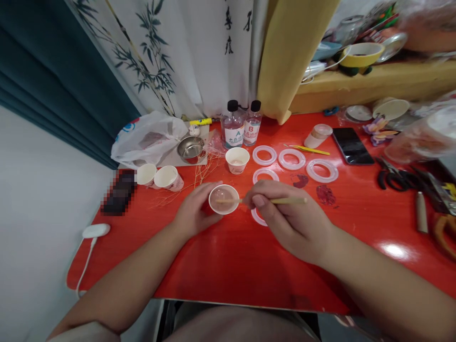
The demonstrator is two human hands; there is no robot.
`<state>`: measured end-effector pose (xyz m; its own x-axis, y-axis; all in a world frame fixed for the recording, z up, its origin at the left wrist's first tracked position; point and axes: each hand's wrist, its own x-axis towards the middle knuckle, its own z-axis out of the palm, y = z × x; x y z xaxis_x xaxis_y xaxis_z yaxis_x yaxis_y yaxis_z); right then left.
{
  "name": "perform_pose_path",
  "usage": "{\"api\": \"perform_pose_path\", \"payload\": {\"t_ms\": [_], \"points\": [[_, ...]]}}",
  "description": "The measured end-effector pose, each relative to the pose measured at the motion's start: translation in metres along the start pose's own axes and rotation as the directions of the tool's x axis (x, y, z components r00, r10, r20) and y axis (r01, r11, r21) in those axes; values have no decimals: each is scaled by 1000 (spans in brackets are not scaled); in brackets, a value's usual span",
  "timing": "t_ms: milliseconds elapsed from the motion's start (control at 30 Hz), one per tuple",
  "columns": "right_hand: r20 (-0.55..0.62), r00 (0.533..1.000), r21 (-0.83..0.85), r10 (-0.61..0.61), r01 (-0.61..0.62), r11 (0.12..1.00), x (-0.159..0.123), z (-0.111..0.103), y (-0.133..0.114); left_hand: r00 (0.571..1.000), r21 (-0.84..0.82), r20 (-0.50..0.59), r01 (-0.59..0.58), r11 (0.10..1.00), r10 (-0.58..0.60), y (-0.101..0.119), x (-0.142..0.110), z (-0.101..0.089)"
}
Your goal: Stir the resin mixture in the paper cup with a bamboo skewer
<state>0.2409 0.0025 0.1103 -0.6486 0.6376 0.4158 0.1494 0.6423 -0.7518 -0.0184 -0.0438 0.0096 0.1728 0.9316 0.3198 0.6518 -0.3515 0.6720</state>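
Observation:
My left hand (195,209) is wrapped round a small paper cup (223,212) that holds a clear liquid. Between the fingers of my right hand (288,213) is a thin wooden stick (290,201), its far end dipping into that liquid. Just behind stands another paper cup (237,161). Several translucent ring molds (292,159) lie to the right of it, one of them partly hidden under my right hand. Two clear bottles with black caps, marked A (233,133) and B (252,126), stand at the back.
Two paper cups (168,178), a metal bowl (191,148) and a plastic bag (149,137) are at the left. Yellow tweezers (309,150), a phone (352,146), scissors (394,175) and a lidded jar (318,136) are at the right. Dried roots (203,171) lie near the bowl.

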Motion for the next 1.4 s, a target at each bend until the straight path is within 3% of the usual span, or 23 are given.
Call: {"api": "perform_pose_path", "payload": {"t_ms": [133, 333, 567, 900, 1133, 1400], "points": [[-6, 1000, -48, -9, 9, 999, -1, 2, 1, 1000, -6, 2, 18, 1000, -18, 0, 0, 0], [-18, 999, 25, -46, 47, 999, 7, 1, 2, 999, -69, -2, 49, 996, -50, 2, 0, 1], [-70, 992, -32, 108, -110, 993, 12, -13, 8, 997, -95, -19, 68, 993, -71, 6, -1, -1], [-68, 995, 17, 77, -76, 997, 7, -15, 3, 997, -52, -46, 63, 997, -65, 4, 2, -2], [-154, 986, 107, 71, -55, 993, 2, -19, -8, 994, -34, -49, 93, 995, -95, 2, 2, -1], [-123, 982, 68, 140, -132, 989, 3, -10, 9, 995, -22, -65, 72, 997, -73, 2, 0, -1]]}}
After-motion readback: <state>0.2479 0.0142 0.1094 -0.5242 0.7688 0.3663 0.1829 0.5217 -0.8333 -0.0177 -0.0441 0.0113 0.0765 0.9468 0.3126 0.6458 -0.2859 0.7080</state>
